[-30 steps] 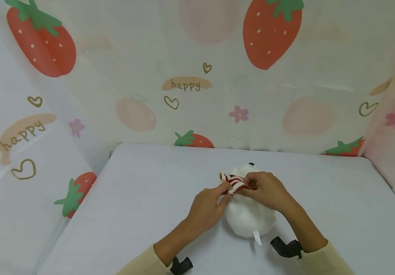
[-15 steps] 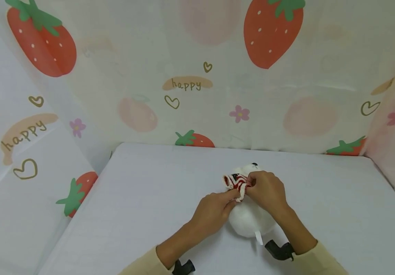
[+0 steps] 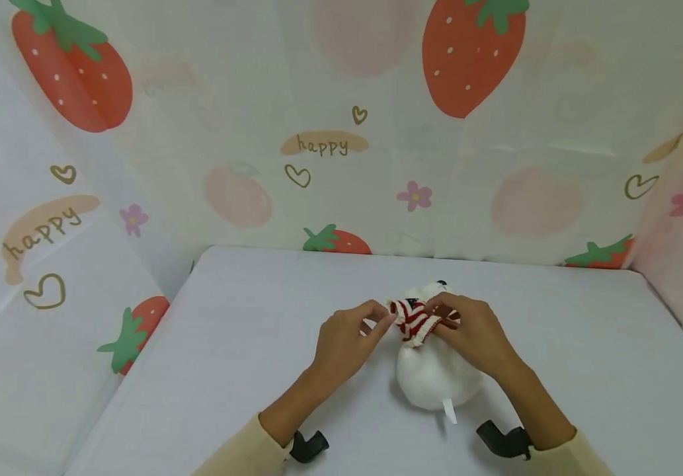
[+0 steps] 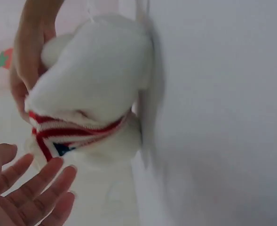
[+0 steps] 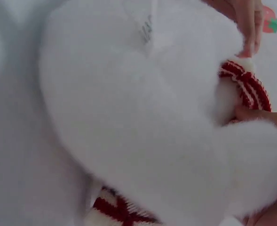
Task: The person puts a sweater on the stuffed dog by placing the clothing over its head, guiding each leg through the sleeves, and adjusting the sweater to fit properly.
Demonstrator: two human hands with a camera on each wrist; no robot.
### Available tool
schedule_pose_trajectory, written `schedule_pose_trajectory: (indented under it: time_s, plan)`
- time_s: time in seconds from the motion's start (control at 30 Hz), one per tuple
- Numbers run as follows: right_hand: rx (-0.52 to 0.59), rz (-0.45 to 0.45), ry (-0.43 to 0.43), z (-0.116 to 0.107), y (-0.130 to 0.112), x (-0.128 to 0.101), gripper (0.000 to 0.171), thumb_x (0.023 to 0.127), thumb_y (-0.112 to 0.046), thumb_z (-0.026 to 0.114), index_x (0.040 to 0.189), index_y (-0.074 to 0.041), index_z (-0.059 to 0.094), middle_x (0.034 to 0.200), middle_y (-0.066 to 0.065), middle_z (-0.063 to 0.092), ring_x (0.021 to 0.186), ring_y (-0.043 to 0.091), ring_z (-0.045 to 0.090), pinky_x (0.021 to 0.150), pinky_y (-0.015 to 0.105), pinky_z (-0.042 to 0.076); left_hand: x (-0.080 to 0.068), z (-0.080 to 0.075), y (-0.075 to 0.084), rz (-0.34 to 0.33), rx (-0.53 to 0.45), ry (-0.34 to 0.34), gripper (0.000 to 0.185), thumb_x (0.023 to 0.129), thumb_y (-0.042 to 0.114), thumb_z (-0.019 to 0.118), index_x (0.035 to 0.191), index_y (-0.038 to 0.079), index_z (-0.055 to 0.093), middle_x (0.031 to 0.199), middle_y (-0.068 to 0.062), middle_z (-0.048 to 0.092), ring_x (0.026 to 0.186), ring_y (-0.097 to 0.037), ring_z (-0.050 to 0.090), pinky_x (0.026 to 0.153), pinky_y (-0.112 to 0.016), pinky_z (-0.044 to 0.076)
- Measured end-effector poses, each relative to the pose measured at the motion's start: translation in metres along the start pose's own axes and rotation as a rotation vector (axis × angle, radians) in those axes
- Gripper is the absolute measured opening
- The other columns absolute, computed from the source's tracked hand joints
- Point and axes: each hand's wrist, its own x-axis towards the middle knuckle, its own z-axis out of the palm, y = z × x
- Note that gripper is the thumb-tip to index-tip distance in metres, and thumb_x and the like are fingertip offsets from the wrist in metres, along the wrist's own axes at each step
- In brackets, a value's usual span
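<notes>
Plush toy point(image 3: 436, 370): white, I see it lying on the white worktop point(image 3: 246, 344), between both hands.
Scarf point(image 3: 418, 318): red-and-white striped, around its neck.
Right hand point(image 3: 475, 334): grip pinching the scarf.
Left hand point(image 3: 344, 337): fingers relaxed, tips at the scarf's edge, holding nothing.

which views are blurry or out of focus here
Head view: sharp, evenly lit, soft shadows under the plush toy. Left wrist view: toy and left hand soft and hazy. Right wrist view: too close, white fur washed out, striped scarf blurred.
</notes>
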Motion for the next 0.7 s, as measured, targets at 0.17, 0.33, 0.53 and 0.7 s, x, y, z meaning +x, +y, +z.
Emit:
schedule_pose_trajectory:
  time_s: [0.17, 0.33, 0.53, 0.7]
  plan:
    - [0.025, -0.155, 0.026, -0.001, 0.003, -0.005, 0.037, 0.083, 0.008, 0.078, 0.112, -0.014, 0.079, 0.093, -0.005, 0.072, 0.072, 0.010, 0.056, 0.062, 0.024, 0.048, 0.011, 0.001, -0.005, -0.079, -0.061, -0.018, 0.009, 0.098, 0.031, 0.069, 0.102, 0.024, 0.073, 0.094, 0.008, 0.074, 0.066, -0.003, 0.063, 0.056, -0.023, 0.050]
    - [0.091, -0.112, -0.072, -0.004, 0.000, -0.004, 0.029, 0.092, 0.002, 0.070, 0.117, -0.011, 0.075, 0.098, -0.002, 0.072, 0.080, 0.011, 0.062, 0.070, 0.025, 0.054, 0.018, -0.004, -0.005, -0.205, -0.028, -0.145, 0.015, 0.096, 0.028, 0.068, 0.104, 0.018, 0.076, 0.103, 0.004, 0.074, 0.063, -0.002, 0.061, 0.050, -0.025, 0.048]
    - [0.132, 0.049, -0.085, -0.007, -0.003, 0.001, 0.026, 0.101, -0.020, 0.066, 0.123, -0.009, 0.073, 0.111, 0.003, 0.074, 0.091, 0.018, 0.068, 0.077, 0.033, 0.056, 0.028, -0.009, -0.004, -0.236, -0.040, -0.245, 0.030, 0.091, 0.033, 0.078, 0.115, 0.015, 0.077, 0.116, -0.002, 0.073, 0.069, -0.005, 0.064, 0.052, -0.027, 0.051]
    - [0.111, 0.040, -0.090, -0.001, -0.002, 0.004, 0.024, 0.096, -0.013, 0.072, 0.119, -0.008, 0.076, 0.100, -0.001, 0.072, 0.083, 0.014, 0.062, 0.071, 0.027, 0.053, 0.033, -0.006, -0.008, -0.243, -0.125, -0.311, 0.036, 0.091, 0.027, 0.078, 0.124, 0.013, 0.073, 0.123, -0.006, 0.070, 0.074, -0.014, 0.070, 0.055, -0.027, 0.053]
